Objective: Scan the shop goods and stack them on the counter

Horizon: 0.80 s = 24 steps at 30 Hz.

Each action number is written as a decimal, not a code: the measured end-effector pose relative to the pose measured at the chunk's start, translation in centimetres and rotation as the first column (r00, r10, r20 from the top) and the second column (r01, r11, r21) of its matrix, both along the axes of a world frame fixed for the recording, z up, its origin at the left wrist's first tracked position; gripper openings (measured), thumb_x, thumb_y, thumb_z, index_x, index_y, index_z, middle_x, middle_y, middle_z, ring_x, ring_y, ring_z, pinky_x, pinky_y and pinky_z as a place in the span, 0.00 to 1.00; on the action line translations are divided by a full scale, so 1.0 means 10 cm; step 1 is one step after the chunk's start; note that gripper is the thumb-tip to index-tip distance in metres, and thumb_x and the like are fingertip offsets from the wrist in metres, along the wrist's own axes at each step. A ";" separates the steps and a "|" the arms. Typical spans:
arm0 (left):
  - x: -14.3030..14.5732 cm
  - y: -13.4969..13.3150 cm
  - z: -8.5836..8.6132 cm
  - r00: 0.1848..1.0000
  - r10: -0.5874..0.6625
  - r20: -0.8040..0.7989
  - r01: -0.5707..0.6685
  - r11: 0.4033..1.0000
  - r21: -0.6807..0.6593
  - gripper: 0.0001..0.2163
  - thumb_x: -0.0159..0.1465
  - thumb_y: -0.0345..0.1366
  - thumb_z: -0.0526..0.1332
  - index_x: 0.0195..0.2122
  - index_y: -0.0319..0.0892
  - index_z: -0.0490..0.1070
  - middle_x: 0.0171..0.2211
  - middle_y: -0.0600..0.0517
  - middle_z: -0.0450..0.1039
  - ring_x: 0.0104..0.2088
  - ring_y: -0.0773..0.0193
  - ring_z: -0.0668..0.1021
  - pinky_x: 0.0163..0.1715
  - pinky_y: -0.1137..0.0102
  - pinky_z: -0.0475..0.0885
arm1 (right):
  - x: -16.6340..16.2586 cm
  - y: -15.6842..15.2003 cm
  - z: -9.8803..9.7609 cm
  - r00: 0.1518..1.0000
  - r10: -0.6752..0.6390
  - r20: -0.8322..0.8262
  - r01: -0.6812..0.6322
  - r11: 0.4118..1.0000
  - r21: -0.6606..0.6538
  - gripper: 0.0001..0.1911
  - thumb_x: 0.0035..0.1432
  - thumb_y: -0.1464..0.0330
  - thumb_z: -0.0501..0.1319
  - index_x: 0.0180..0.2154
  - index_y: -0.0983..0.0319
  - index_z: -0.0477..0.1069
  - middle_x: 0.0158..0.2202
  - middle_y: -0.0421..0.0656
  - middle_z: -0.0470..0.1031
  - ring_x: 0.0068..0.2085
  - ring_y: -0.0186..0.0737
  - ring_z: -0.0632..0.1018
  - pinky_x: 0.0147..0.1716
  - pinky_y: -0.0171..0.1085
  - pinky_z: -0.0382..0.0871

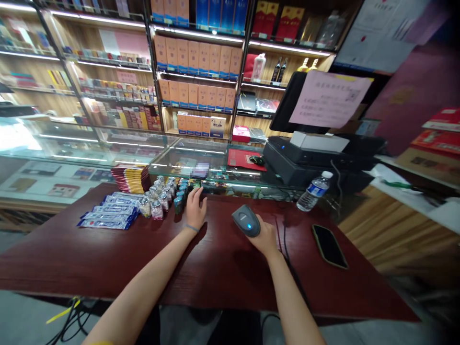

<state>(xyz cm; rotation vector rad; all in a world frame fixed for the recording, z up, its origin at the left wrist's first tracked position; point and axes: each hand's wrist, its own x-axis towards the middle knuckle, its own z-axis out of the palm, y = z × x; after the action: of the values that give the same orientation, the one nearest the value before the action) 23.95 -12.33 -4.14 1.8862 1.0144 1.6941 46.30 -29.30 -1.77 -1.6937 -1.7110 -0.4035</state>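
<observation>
My right hand (267, 238) is wrapped round the handle of a dark barcode scanner (246, 221), whose blue light glows above the table. On the left, my left hand (195, 209) rests palm down near the table's far edge with its fingers stretched out. Its fingertips reach a small green item (196, 184), partly hidden; whether they touch it I cannot tell. Just left of that hand stand rows of small jars with blue-green lids (178, 204) and pale lids (157, 210). Beyond these lie blue-and-white flat packets (108, 213) and a stack of red-and-gold packs (130, 178).
A phone (329, 246) and a water bottle (315, 191) are on the right of the dark red table (223, 268). The scanner's cable (286, 239) runs beside my right arm. A glass counter (172, 155) and a monitor (287, 103) stand behind.
</observation>
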 end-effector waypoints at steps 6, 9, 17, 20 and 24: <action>0.44 -0.20 0.11 0.990 -0.128 -0.063 0.132 0.990 0.053 0.16 0.67 0.37 0.59 0.55 0.46 0.72 0.58 0.42 0.67 0.62 0.50 0.66 0.66 0.54 0.56 | 0.34 -0.10 0.05 0.967 -0.252 -0.046 0.251 0.968 -0.024 0.15 0.52 0.60 0.62 0.41 0.59 0.71 0.25 0.44 0.80 0.27 0.50 0.82 0.25 0.35 0.64; 0.83 -0.20 0.09 0.963 -0.258 -0.080 0.262 0.965 0.032 0.16 0.67 0.36 0.59 0.56 0.47 0.70 0.56 0.43 0.68 0.59 0.52 0.69 0.64 0.55 0.60 | 0.50 -0.17 0.05 0.936 -0.340 -0.091 0.337 0.940 -0.047 0.18 0.52 0.58 0.62 0.44 0.59 0.72 0.26 0.45 0.81 0.28 0.51 0.82 0.25 0.36 0.64; 1.99 0.03 -0.24 0.957 -0.290 -0.002 0.285 0.939 -0.192 0.25 0.60 0.31 0.66 0.58 0.41 0.63 0.53 0.41 0.67 0.52 0.55 0.74 0.54 0.58 0.70 | 0.72 -0.27 0.07 0.857 -0.485 -0.172 0.477 0.874 -0.089 0.21 0.53 0.57 0.63 0.46 0.60 0.72 0.30 0.47 0.82 0.30 0.52 0.82 0.27 0.37 0.65; 2.28 0.07 -0.29 0.969 -0.247 -0.001 0.238 0.932 -0.272 0.26 0.57 0.32 0.69 0.56 0.40 0.63 0.52 0.41 0.67 0.54 0.53 0.73 0.55 0.59 0.69 | 0.71 -0.27 0.08 0.860 -0.475 -0.186 0.467 0.880 -0.089 0.20 0.53 0.57 0.62 0.45 0.60 0.72 0.29 0.46 0.81 0.29 0.51 0.81 0.26 0.37 0.65; 2.57 0.07 -0.26 0.989 -0.146 -0.017 0.126 0.903 -0.411 0.26 0.56 0.34 0.70 0.53 0.38 0.63 0.50 0.41 0.66 0.53 0.53 0.73 0.55 0.60 0.68 | 0.70 -0.27 0.09 0.866 -0.459 -0.199 0.455 0.888 -0.069 0.19 0.53 0.57 0.62 0.44 0.60 0.72 0.28 0.45 0.81 0.28 0.50 0.81 0.25 0.36 0.64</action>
<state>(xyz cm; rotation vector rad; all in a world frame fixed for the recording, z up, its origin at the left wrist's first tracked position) 49.68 -11.64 -6.72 1.6813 1.1247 1.2438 53.33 -31.98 -0.92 -2.0777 -1.1542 -0.4025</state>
